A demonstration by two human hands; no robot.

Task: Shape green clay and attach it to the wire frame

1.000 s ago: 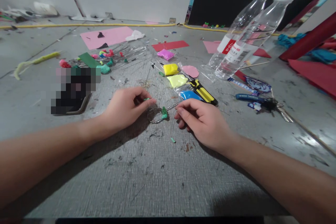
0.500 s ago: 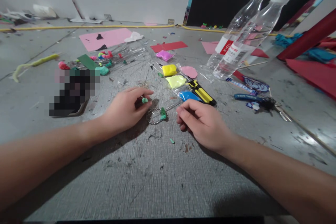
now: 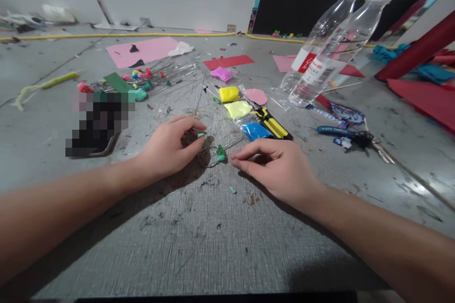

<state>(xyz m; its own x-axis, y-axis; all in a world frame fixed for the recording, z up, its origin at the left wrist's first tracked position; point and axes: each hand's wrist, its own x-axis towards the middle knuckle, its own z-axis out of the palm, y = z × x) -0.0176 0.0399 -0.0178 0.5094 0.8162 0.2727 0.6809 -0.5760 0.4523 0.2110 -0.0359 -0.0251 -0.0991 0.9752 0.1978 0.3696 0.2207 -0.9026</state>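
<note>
My left hand (image 3: pixel 175 144) is closed on a small lump of green clay (image 3: pixel 202 135), pinched between thumb and fingers. A thin wire ring (image 3: pixel 209 164) lies on the grey table just beside those fingertips, with a dark and light green clay piece (image 3: pixel 221 153) on its right side. My right hand (image 3: pixel 279 168) is closed, thumb and index fingertips together right of that piece, not touching it; anything between them is too small to make out. A green scrap (image 3: pixel 232 190) lies in front.
Packets of yellow (image 3: pixel 229 94), pale yellow (image 3: pixel 238 110) and blue clay (image 3: pixel 256 131) lie beyond my hands, beside black-and-yellow pliers (image 3: pixel 273 124). Two clear bottles (image 3: pixel 316 73) stand back right. A blurred dark phone-like object (image 3: pixel 95 125) lies left; keys (image 3: pixel 384 151) lie right.
My right hand has moved left and down, closer to the green clay on the ring, uncovering more of the blue packet. My left thumb has closed further over the green lump.
</note>
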